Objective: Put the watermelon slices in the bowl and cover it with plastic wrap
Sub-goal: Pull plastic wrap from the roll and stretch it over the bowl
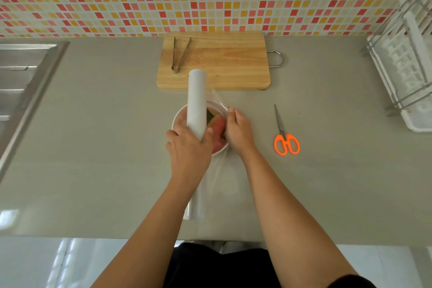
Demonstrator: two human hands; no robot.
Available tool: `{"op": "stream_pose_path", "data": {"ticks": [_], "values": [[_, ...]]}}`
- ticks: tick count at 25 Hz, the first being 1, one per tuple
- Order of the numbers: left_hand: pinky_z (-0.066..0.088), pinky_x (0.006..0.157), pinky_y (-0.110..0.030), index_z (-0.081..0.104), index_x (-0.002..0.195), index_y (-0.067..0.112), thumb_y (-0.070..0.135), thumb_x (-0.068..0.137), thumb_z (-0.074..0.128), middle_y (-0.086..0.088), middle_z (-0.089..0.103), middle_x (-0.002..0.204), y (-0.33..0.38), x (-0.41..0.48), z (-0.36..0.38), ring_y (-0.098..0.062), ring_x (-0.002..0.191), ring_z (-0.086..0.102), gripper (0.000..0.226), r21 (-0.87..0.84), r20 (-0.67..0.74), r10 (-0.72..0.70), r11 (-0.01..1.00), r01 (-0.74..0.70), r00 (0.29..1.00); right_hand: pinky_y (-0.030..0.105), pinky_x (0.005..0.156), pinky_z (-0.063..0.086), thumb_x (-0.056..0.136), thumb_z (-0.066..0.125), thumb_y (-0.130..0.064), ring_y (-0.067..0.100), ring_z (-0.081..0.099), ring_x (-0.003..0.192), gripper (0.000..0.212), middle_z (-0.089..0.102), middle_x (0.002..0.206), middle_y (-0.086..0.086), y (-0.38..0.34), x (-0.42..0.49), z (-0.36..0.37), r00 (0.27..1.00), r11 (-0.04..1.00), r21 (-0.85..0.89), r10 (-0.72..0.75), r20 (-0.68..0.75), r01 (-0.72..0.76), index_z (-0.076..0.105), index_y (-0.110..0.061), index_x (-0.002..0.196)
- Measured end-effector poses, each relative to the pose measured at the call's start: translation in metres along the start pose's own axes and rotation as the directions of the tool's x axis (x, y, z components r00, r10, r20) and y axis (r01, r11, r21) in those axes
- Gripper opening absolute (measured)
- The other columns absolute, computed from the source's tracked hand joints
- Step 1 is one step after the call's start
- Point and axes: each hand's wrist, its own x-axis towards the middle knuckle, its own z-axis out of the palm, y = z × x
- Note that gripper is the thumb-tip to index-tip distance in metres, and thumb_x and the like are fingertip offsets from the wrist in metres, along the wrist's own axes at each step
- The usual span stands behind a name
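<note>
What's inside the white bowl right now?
Watermelon slices: red flesh and a green rind show in the right half of the bowl. The wrap roll and the left hand gripping it cover the middle, so the slice count cannot be told.

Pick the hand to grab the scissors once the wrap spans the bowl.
Right, likely. The scissors lie to the right of the right hand; the left hand grips the wrap roll over the bowl and would have to cross. The right hand must first let go of the film.
</note>
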Motion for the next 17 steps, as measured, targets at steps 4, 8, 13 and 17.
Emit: {"op": "stream_pose_path", "data": {"ticks": [4, 8, 13, 17], "values": [[0.04, 0.085, -0.04, 0.032, 0.137, 0.009, 0.048, 0.085, 0.058, -0.005, 0.036, 0.099, -0.002, 0.003, -0.003, -0.03, 0.098, 0.047, 0.07, 0.008, 0.014, 0.014, 1.0, -0.014, 1.0, 0.05, 0.09, 0.044, 0.097, 0.029, -0.034, 0.036, 0.059, 0.09, 0.034, 0.055, 0.075, 0.005, -0.001, 0.001, -0.001, 0.999, 0.998, -0.05, 0.036, 0.015, -0.035, 0.044, -0.03, 0.066], [0.038, 0.075, -0.036, 0.041, 0.126, 0.003, 0.041, 0.089, 0.052, -0.006, 0.039, 0.096, -0.005, 0.001, -0.002, -0.032, 0.087, 0.049, 0.055, -0.01, -0.018, 0.028, 1.0, -0.028, 0.999, 0.048, 0.094, 0.041, 0.098, 0.03, -0.027, 0.032, 0.059, 0.093, 0.038, 0.062, 0.077, 0.006, -0.002, 0.0, -0.001, 1.0, 0.998, -0.066, 0.002, -0.011, -0.003, 0.053, -0.024, 0.068], [0.037, 0.073, -0.035, 0.038, 0.128, 0.005, 0.024, 0.085, 0.05, -0.005, 0.037, 0.098, -0.005, -0.006, -0.006, -0.025, 0.08, 0.04, 0.048, 0.011, -0.009, 0.114, 0.993, -0.114, 0.993, 0.047, 0.099, 0.037, 0.099, 0.029, -0.024, 0.032, 0.056, 0.106, 0.04, 0.067, 0.107, 0.017, -0.001, -0.001, 0.001, 0.997, 0.993, -0.111, -0.042, -0.058, 0.035, 0.064, -0.004, 0.103], [0.044, 0.071, -0.038, 0.044, 0.128, 0.013, 0.02, 0.095, 0.045, -0.015, 0.044, 0.106, -0.012, -0.021, -0.013, -0.03, 0.081, 0.046, 0.033, 0.14, -0.004, 0.28, 0.951, -0.276, 0.96, 0.045, 0.101, 0.035, 0.099, 0.028, -0.026, 0.033, 0.053, 0.112, 0.044, 0.065, 0.115, 0.019, -0.005, -0.001, 0.001, 0.998, 0.985, -0.171, -0.041, -0.044, 0.033, 0.063, -0.003, 0.11]]}}
